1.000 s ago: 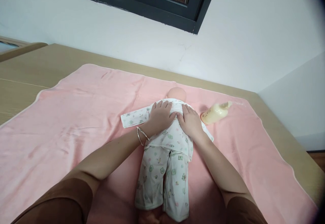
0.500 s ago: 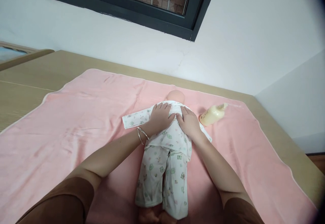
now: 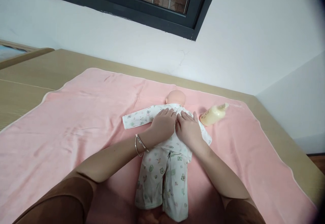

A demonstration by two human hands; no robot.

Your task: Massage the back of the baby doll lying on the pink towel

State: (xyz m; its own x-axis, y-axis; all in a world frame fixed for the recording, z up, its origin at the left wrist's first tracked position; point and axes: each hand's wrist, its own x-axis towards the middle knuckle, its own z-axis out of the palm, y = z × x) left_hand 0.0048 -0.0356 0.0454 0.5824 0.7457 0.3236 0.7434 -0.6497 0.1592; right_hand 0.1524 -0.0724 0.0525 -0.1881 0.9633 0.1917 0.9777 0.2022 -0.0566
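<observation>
A baby doll (image 3: pixel 175 97) in a white top and trousers (image 3: pixel 151 173) with small printed figures lies stretched out, its head away from me. My left hand (image 3: pixel 164 125) rests on the left side of the upper body, fingers extended over the cloth. On the other side lies my right hand (image 3: pixel 189 128), its fingers also laid out and the thumb side close to my left hand. Neither hand visibly holds anything. The palms and the cloth beneath them are hidden. One sleeve (image 3: pixel 137 118) reaches out to the left.
A pale yellow pump bottle (image 3: pixel 213 114) lies on its side right of the doll. Under everything spreads a pink blanket (image 3: pixel 83 122) on a wooden surface (image 3: pixel 66 61). Behind are a white wall and a dark window frame (image 3: pixel 152 17).
Both hands have slid slightly down the doll's upper body toward me and closer together, uncovering more of the collar. The bottle and doll stay in place.
</observation>
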